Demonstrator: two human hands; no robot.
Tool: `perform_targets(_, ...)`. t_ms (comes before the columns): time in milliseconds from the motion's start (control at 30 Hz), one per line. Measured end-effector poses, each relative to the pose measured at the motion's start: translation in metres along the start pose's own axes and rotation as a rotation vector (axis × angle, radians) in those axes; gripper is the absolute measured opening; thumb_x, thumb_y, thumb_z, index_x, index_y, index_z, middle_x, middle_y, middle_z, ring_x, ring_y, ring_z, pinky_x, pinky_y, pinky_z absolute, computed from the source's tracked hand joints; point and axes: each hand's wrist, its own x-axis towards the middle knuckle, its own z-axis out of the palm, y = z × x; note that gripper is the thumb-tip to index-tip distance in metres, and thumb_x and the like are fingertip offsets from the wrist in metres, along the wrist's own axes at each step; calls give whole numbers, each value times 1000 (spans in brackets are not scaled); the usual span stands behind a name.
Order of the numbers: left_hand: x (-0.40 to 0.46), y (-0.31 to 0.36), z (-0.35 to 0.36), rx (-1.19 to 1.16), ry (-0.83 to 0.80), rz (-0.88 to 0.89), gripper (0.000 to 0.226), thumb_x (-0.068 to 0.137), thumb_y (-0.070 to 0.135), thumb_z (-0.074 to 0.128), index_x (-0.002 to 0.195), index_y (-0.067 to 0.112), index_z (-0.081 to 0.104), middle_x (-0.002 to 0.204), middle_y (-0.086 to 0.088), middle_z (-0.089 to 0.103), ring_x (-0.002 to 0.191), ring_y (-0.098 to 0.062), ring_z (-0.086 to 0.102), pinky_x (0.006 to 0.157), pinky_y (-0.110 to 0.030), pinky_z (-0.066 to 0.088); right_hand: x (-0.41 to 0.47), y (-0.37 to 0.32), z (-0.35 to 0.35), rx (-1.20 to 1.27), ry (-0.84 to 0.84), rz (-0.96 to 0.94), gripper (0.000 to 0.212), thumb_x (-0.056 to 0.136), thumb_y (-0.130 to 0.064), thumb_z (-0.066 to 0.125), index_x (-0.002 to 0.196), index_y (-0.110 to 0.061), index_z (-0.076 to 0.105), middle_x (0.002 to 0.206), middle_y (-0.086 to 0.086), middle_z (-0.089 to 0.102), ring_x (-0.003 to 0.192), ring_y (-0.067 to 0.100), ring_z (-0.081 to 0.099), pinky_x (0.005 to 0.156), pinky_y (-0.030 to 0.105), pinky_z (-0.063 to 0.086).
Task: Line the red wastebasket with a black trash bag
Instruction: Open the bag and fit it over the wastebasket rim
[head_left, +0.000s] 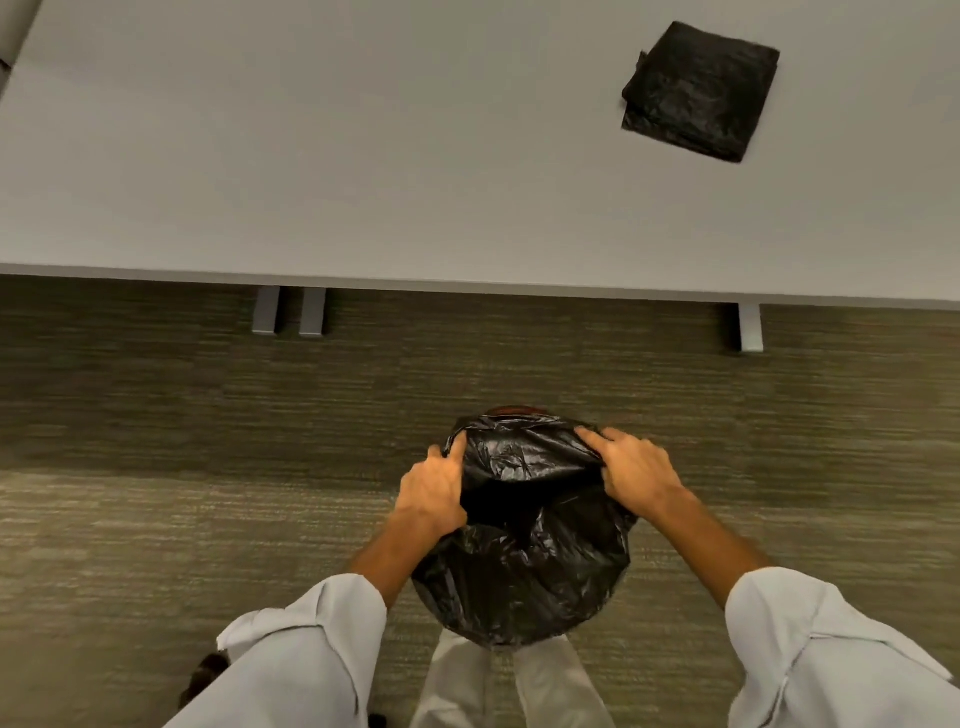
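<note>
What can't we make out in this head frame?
- Red wastebasket: the black trash bag covers all but a sliver at the far rim.
- Left hand and right hand: fingers tucked into the bag's folds, so their grip is unclear.
- Folded black bags on the table: count unreadable.

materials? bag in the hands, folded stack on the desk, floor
Bag: thin glossy black plastic film, judging by crinkles and sharp highlights. Folded stack: looks like the same film, creased and shiny. Floor: seems short-pile carpet, matte, streaked olive-brown weave. Both hands grip the bag.
</note>
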Motion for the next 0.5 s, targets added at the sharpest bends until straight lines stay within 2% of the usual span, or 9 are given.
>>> perform_targets(167, 45, -10, 32, 111, -33, 33, 111, 78, 23, 75, 155, 24, -4, 134, -14, 49, 116, -34, 57, 92, -42, 49, 34, 18, 46, 225, -19, -65, 65, 86, -16, 64, 146, -28, 43, 141, 0, 54, 122, 28, 57, 93, 45, 53)
perform_targets(300, 76, -19, 58, 118, -63, 36, 110, 79, 26, 73, 155, 28, -6, 128, -12, 53, 115, -32, 57, 91, -41, 48, 58, 23, 78, 261, -56, -90, 77, 83, -19, 68, 152, -21, 34, 142, -1, 50, 123, 28, 55, 91, 46, 53)
perform_targets(400, 101, -23, 77, 108, -74, 33, 110, 79, 23, 73, 155, 31, -6, 123, -9, 55, 112, -30, 58, 90, -41, 49, 78, 28, 103, 215, -94, -77, 86, 85, -26, 71, 156, -20, 22, 150, -1, 39, 125, 28, 53, 93, 46, 53)
perform_targets(500, 127, -25, 92, 111, -73, 36, 110, 78, 21, 73, 155, 32, -5, 122, -9, 55, 111, -30, 59, 89, -40, 50, 97, 33, 121, 160, -108, -67, 86, 85, -23, 71, 155, -20, 22, 155, 3, 33, 126, 31, 53, 94, 45, 52)
